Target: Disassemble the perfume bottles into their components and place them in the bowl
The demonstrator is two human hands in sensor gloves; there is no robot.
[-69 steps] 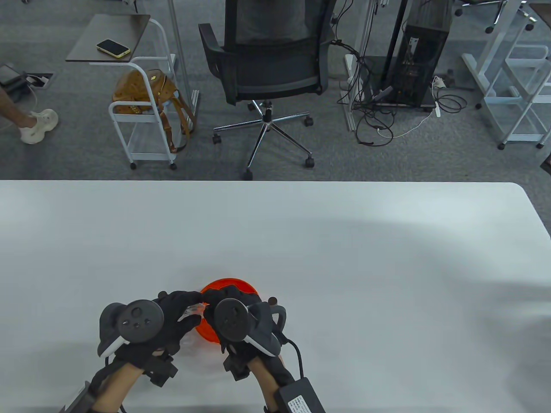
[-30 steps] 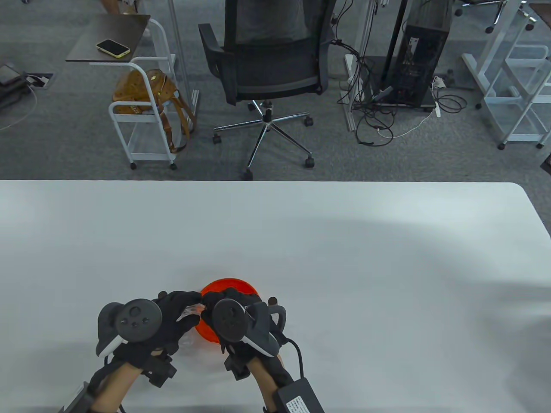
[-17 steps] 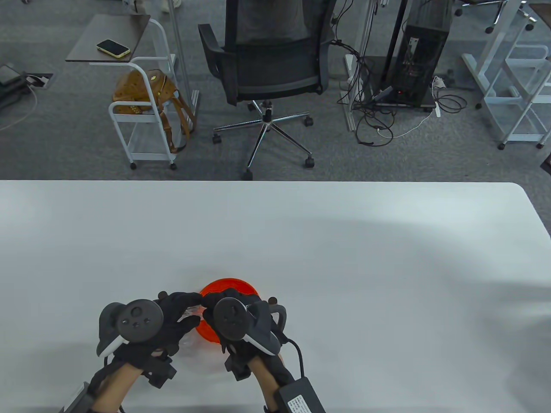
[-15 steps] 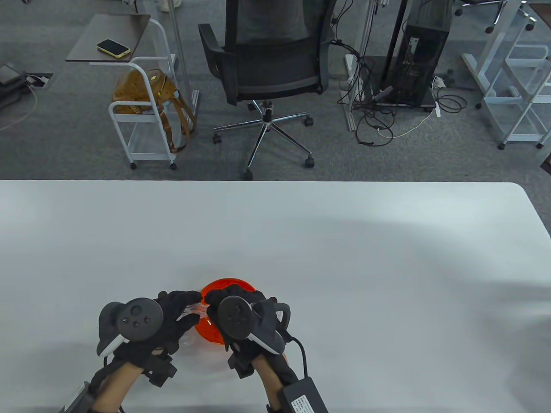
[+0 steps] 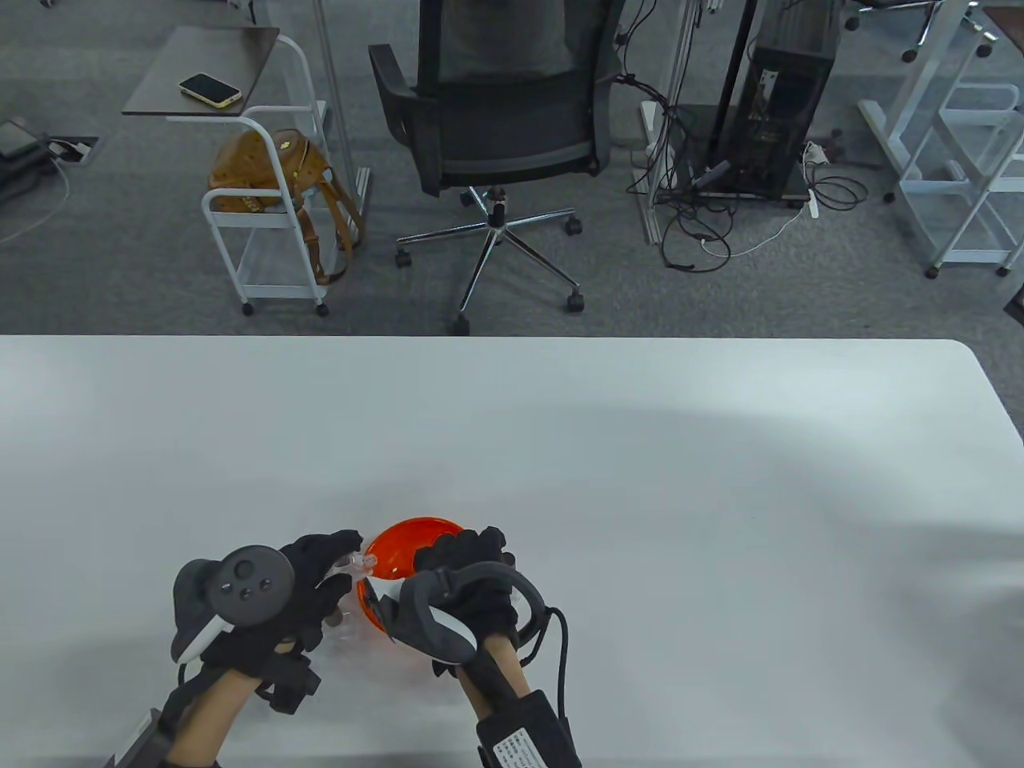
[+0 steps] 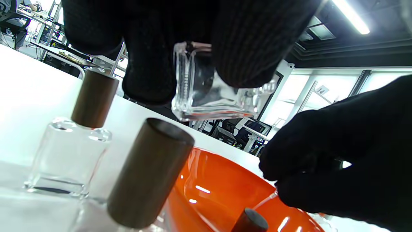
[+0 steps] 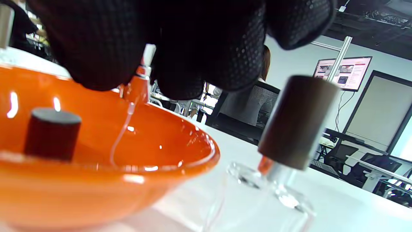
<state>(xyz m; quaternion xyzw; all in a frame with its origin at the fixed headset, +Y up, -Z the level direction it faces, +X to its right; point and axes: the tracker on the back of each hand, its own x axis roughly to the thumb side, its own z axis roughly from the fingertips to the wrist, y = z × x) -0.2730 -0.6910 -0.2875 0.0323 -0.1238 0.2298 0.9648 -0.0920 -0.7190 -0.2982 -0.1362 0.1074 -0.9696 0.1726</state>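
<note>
Glass from an uncapped perfume bottle [image 6: 212, 93] is gripped by the left hand [image 5: 308, 580] beside the orange bowl [image 5: 400, 544], its neck hidden by dark fingers [image 6: 254, 48]. A spray pump [image 7: 141, 80] with a thin dip tube is pinched by the right hand [image 5: 468, 572] over the bowl; its head is covered. One dark cap [image 7: 53, 133] is seen standing inside. Two capped bottles [image 6: 69, 154] are seen standing nearby on the table [image 5: 640, 480], the nearer one [image 6: 149, 174] cut off below.
</note>
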